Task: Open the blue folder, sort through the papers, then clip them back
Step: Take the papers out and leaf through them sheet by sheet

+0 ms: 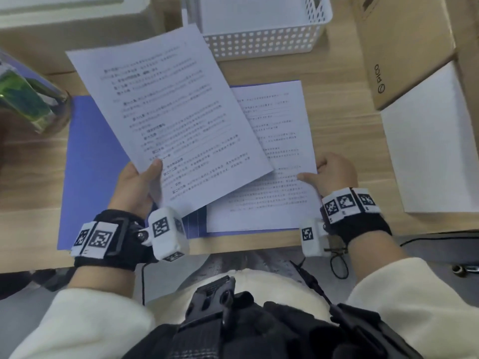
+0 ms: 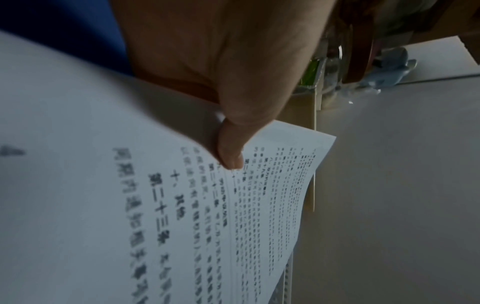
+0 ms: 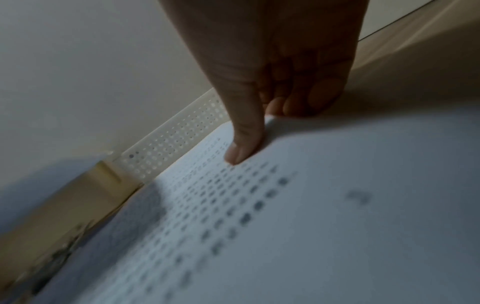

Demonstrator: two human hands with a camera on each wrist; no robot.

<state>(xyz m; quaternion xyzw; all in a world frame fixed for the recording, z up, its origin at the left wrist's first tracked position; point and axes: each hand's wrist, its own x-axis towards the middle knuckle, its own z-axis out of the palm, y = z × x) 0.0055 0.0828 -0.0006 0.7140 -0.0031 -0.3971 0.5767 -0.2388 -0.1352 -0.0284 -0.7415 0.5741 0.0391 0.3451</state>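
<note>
1. Blue folder lies open on the wooden surface; papers hide most of it, its clip included.
2. Left hand pinches a raised, tilted sheet, thumb on top; the fingers beneath are unseen.
3. Right hand pinches the right edge of the flat stack.
4. Farther off, a white basket and cardboard box are cut off; the printed text is too blurred to read.
</note>
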